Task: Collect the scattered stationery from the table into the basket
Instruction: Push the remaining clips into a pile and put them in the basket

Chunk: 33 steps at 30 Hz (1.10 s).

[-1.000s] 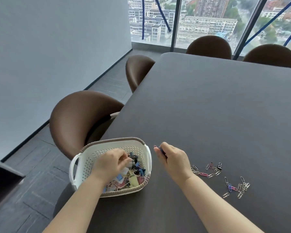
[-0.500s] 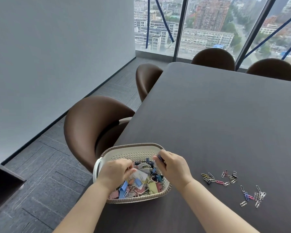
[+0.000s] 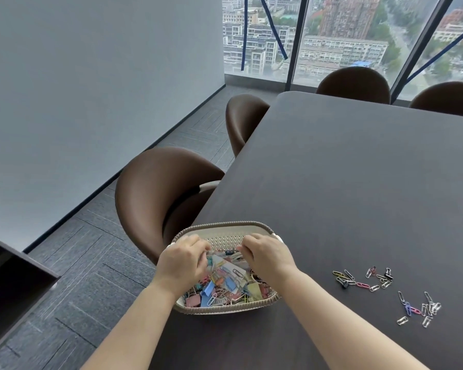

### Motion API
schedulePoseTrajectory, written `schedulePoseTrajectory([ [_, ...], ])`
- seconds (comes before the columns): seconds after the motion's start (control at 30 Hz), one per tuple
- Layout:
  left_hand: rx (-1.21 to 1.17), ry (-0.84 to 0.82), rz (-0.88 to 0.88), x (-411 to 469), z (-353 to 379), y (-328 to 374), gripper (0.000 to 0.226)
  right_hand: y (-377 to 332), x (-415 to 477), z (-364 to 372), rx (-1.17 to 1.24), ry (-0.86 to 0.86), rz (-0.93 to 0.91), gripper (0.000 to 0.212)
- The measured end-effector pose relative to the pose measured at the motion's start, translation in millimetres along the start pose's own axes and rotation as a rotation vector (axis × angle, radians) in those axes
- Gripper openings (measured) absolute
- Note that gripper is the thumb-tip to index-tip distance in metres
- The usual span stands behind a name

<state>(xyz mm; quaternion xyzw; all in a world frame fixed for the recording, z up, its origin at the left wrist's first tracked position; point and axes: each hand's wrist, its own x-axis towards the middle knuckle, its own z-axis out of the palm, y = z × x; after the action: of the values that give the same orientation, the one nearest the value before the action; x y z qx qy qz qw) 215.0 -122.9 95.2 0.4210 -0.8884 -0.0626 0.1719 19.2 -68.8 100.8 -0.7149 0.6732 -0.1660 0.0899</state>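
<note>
A cream basket point(image 3: 225, 228) with a brown woven rim stands at the table's near left edge. It holds several coloured binder clips, paper clips and a clear packet point(image 3: 231, 271) of clips. Both my hands are over it. My left hand point(image 3: 182, 263) pinches the packet's left top edge. My right hand point(image 3: 265, 256) hovers over the right side with fingers curled down and its fingertips hidden. Two loose groups of paper clips lie on the table to the right, a nearer-centre group point(image 3: 364, 280) and a farther-right group point(image 3: 420, 308).
The dark table point(image 3: 358, 182) stretches away to the windows. Brown chairs stand along its left side point(image 3: 158, 196) and at the far end point(image 3: 353, 81). A dark cabinet corner point(image 3: 11, 289) juts in at lower left.
My right hand has moved left from the table beside the basket to above it. My left hand stayed in the basket. The view has shifted, so the basket sits more central.
</note>
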Motion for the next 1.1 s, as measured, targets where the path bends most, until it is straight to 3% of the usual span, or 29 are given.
schedulePoseTrajectory([
  [0.17,0.014,-0.002,-0.015,4,5,13,0.029,15,-7,-1,0.009,-0.011,0.005,0.015],
  [0.3,-0.01,0.026,0.042,14,9,38,0.011,39,-29,-12,-0.012,0.246,-0.011,0.016],
  [0.47,-0.075,0.128,0.193,42,32,98,0.019,101,-77,-24,-0.046,0.331,0.241,0.032],
  [0.63,-0.166,0.129,0.371,62,73,178,0.026,163,-141,-35,-0.049,0.269,0.478,0.038],
  [0.83,-0.202,-0.13,0.383,58,151,235,0.047,220,-208,-26,-0.038,0.15,0.729,0.051],
  [0.97,0.019,-0.455,0.178,50,201,245,0.075,249,-240,-11,-0.069,-0.111,0.876,0.087],
  [1.1,0.055,-0.568,0.13,52,227,257,0.094,266,-245,-1,-0.053,-0.212,0.94,0.128],
])
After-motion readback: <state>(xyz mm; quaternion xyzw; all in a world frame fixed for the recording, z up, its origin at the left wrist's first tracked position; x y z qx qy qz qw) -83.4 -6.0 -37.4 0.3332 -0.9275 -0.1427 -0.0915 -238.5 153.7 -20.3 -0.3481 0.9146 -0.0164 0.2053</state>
